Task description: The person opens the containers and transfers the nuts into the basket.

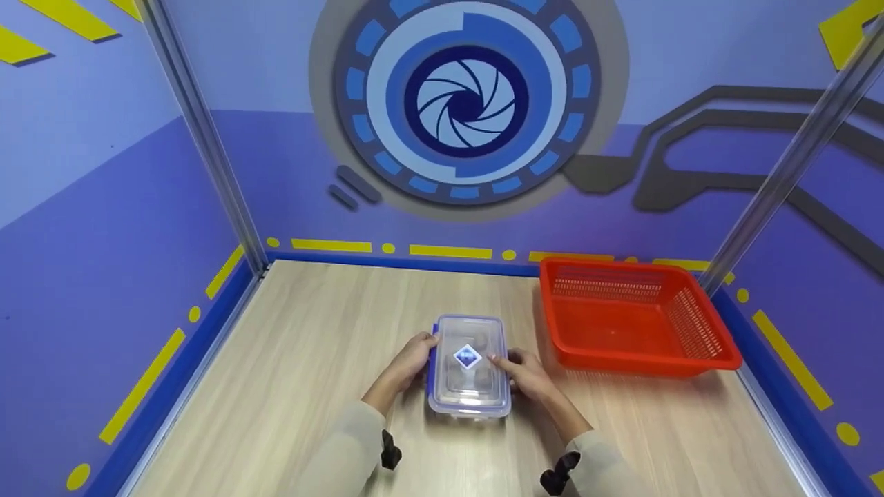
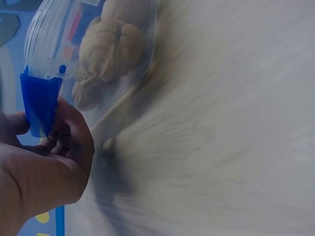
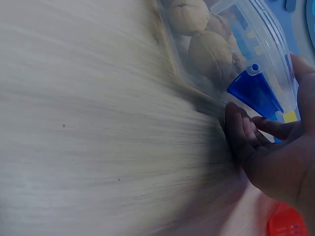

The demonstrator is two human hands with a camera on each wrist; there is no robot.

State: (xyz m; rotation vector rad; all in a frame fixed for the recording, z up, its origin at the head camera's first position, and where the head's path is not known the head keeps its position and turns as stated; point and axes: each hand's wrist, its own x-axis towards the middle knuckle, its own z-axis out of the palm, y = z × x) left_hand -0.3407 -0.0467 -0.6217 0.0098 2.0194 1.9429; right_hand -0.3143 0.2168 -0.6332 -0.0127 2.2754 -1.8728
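Note:
A clear plastic food container [image 1: 469, 397] with a transparent lid and a diamond-shaped label sits on the table before me. Round tan, creased things [image 2: 114, 49] that look like walnuts show through its wall. On its left side, my left hand [image 1: 414, 355] grips the blue latch [image 2: 40, 101] between thumb and fingers; that latch juts outward. At the opposite side, my right hand [image 1: 528, 376] holds the container, its thumb on the lid's edge. The curled fingers of that hand lie by the right blue latch [image 3: 256, 93], seen in the right wrist view.
A red plastic basket [image 1: 615, 328] with mesh sides stands at the right rear of the wooden table [image 1: 324, 310]. Blue and purple panels with metal posts [image 1: 207, 138] enclose the table at the back and sides.

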